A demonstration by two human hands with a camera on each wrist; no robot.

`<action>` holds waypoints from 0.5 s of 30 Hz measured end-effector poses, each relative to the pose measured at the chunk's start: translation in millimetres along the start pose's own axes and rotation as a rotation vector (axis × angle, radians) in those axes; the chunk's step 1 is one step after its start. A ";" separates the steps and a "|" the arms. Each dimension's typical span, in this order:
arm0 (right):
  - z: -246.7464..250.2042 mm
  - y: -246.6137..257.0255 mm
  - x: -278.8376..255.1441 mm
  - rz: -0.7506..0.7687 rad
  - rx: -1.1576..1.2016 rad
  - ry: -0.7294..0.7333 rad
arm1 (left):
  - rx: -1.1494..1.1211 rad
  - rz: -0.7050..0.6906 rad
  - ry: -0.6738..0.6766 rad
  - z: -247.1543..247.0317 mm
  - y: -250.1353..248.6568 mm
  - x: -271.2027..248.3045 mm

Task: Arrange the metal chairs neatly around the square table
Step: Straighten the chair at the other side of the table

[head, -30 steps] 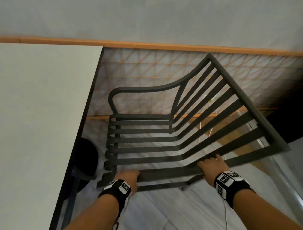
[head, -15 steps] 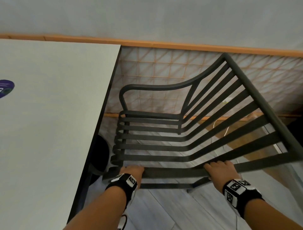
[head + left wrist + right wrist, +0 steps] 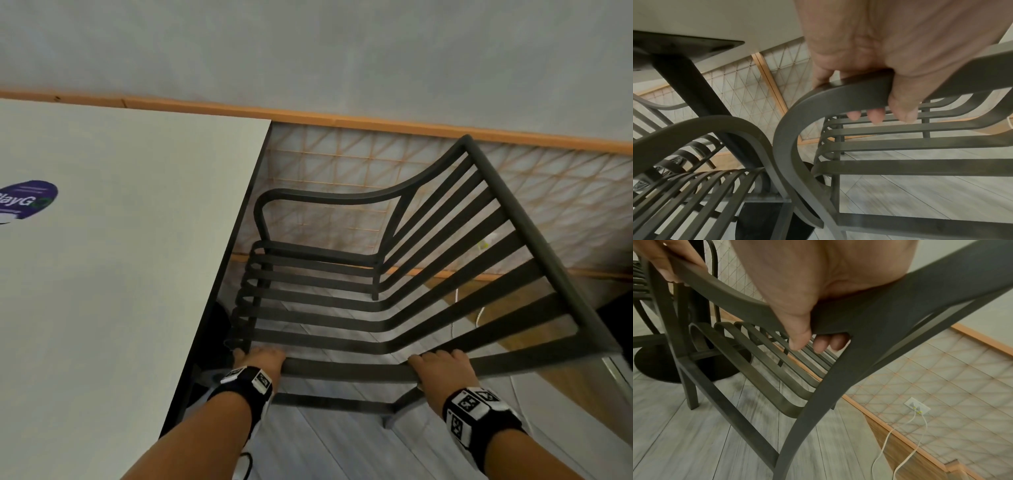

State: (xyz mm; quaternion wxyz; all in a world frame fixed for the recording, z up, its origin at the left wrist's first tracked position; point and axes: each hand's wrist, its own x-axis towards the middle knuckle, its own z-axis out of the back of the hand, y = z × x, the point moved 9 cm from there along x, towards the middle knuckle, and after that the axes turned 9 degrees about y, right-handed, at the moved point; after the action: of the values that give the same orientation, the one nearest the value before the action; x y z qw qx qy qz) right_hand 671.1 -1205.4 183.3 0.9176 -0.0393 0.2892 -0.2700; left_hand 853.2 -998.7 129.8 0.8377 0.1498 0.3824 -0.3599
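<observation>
Dark metal chair [image 3: 394,301] sits right beside the table [image 3: 120,274], front under its edge. My left hand [image 3: 260,358] and right hand [image 3: 442,368] both wrap its near armrest. Shoved crooked, it could bang the other chair [image 3: 694,183] under the table.

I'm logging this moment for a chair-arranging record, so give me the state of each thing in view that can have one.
metal chair: beside the table edge, gripped by its near armrest.
left hand: curled round the armrest's front end.
right hand: curled round the armrest near the backrest.
second chair: under the table, close beside the held one.
square table: bare apart from a purple sticker.
white cables: plugged into the wall socket.
</observation>
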 end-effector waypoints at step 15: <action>6.6 7.8 0.6 0.022 0.005 0.000 | -0.051 0.024 0.016 -0.9 7.1 1.1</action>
State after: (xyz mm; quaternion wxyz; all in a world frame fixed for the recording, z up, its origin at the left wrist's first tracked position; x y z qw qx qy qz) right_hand 678.8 -1199.7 186.7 0.9207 -0.0336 0.2888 -0.2605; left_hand 858.4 -993.8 128.2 0.8426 0.1357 0.3961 -0.3388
